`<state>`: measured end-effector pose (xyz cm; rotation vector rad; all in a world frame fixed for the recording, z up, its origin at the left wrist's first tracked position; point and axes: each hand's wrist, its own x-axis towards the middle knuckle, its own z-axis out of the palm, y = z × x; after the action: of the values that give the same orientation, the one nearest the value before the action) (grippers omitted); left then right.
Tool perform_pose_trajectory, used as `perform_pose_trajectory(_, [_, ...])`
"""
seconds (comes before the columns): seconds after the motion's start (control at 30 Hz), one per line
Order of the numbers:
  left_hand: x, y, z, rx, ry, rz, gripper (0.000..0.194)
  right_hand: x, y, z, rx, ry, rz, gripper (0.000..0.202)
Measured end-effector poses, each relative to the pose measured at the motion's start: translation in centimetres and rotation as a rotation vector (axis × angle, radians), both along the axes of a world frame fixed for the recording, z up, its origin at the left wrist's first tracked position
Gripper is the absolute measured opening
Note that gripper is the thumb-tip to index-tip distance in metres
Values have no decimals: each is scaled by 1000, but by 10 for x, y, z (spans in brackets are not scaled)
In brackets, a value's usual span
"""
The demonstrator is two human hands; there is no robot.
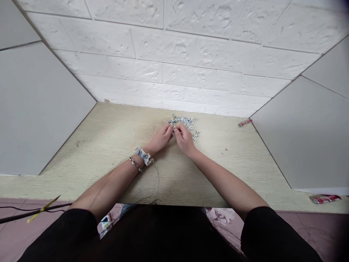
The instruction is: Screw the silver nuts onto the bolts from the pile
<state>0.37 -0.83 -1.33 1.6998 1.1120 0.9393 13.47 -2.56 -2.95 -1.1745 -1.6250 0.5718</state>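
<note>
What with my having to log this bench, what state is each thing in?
Left hand, fingers curled closed; any part held is too small to identify
Right hand, likewise curled closed
Screws and washers, loose, scattered
Scrunchie, worn on left forearm
Bracelet, worn beside it
Tabletop, stained brown near the hands
Yellow strip, wrapped around black cable

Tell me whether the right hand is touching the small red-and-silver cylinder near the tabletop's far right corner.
Apart. The head view shows bare, pale wooden tabletop between the right hand and the small red-and-silver cylinder.
</note>
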Motion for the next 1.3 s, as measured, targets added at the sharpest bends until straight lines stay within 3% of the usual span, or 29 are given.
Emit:
perform_pose_trajectory(0.1, [0,-2,0,6,9,-13,32,1,1,0,-35,-17,21,32])
perform_pose_trajectory(0.3, [1,-5,5,38,36,-46,28,0,5,-4,-121,96,20,44])
perform_pose_trajectory(1.03, [-1,2,3,77,143,21,32,-1,0,9,-161,38,25,31])
perform_pose_trajectory(1.3, [-1,1,3,78,155,28,32,-1,7,-4,-202,246,147,30])
